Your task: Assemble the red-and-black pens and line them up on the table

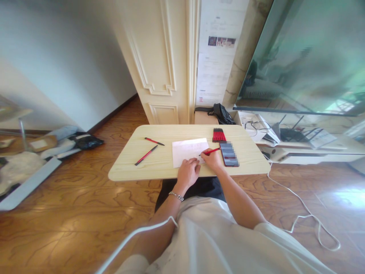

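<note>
A sheet of white paper (186, 150) lies on the pale wooden table (125, 167). My right hand (213, 161) grips a red pen (212, 151), its dark tip low over the right part of the sheet. Resting on the paper's lower edge, my left hand (188, 171) has its fingers stretched forward and holds nothing. Just right of my right hand is a phone (226, 154), its screen partly blurred. Several red and black pens (219, 135) lie side by side behind the phone. Left of the sheet are two loose pens, one farther back (154, 141) and one nearer (146, 155).
A black bag (224, 114) sits on a box behind the table. To the right, a low white cabinet (308, 154) carries a router (292, 134) below a large screen (308, 57). A white cable (299, 196) trails across the floor. Bags and packaging (57, 144) lie at left.
</note>
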Demonstrator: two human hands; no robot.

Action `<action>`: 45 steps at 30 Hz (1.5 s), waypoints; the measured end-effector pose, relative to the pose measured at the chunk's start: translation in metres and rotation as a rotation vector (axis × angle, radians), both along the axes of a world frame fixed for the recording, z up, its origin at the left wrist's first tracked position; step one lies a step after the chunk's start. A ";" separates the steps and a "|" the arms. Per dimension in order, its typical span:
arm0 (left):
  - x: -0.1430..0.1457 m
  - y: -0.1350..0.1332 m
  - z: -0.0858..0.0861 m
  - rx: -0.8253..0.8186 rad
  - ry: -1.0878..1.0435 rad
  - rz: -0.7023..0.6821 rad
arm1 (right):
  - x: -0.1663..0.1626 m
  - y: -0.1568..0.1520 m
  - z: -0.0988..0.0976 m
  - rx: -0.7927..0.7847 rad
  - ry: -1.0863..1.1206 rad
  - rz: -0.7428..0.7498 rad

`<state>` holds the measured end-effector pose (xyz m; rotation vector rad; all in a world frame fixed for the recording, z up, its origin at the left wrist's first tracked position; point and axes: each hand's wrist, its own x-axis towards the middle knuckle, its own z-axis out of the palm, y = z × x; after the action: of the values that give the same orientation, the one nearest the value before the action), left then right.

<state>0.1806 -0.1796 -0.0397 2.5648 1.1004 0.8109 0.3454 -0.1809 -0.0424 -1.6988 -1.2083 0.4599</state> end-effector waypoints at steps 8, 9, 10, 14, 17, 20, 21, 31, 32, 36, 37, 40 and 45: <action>-0.001 0.000 0.000 0.001 -0.007 -0.004 | 0.000 0.001 -0.002 -0.067 -0.040 -0.016; -0.001 0.000 0.000 0.003 -0.005 0.000 | 0.000 0.001 -0.002 -0.072 -0.043 -0.015; -0.001 0.000 0.000 0.004 -0.002 0.002 | 0.000 0.001 -0.002 -0.075 -0.045 -0.015; -0.001 0.000 -0.001 0.005 0.011 0.000 | 0.000 0.002 -0.002 -0.051 -0.022 -0.023; -0.001 0.000 -0.001 0.000 0.019 0.009 | 0.001 0.003 -0.002 0.006 0.148 -0.009; -0.001 0.000 0.000 0.008 0.022 0.007 | 0.005 0.002 0.003 0.100 0.458 -0.019; -0.002 0.000 0.000 0.011 0.023 0.005 | 0.006 0.001 0.006 0.137 0.558 -0.033; -0.003 -0.001 0.004 0.015 0.035 0.005 | 0.011 -0.012 0.044 0.360 1.072 0.138; -0.003 -0.001 0.004 0.013 0.033 0.002 | 0.012 -0.013 0.047 0.327 1.098 0.153; -0.003 0.000 0.003 0.013 0.012 -0.013 | 0.020 -0.021 0.053 0.191 1.046 0.162; -0.002 0.000 0.003 0.012 0.007 -0.013 | 0.022 -0.022 0.054 0.179 1.014 0.144; -0.002 0.000 0.003 0.009 -0.004 -0.015 | 0.028 -0.026 0.053 0.172 0.980 0.116; -0.001 0.002 0.002 -0.011 -0.034 -0.024 | 0.032 -0.025 0.053 0.256 1.049 0.082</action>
<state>0.1792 -0.1777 -0.0382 2.5413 1.0596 0.8369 0.3774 -0.2054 0.0104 -0.9323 -0.5143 1.0276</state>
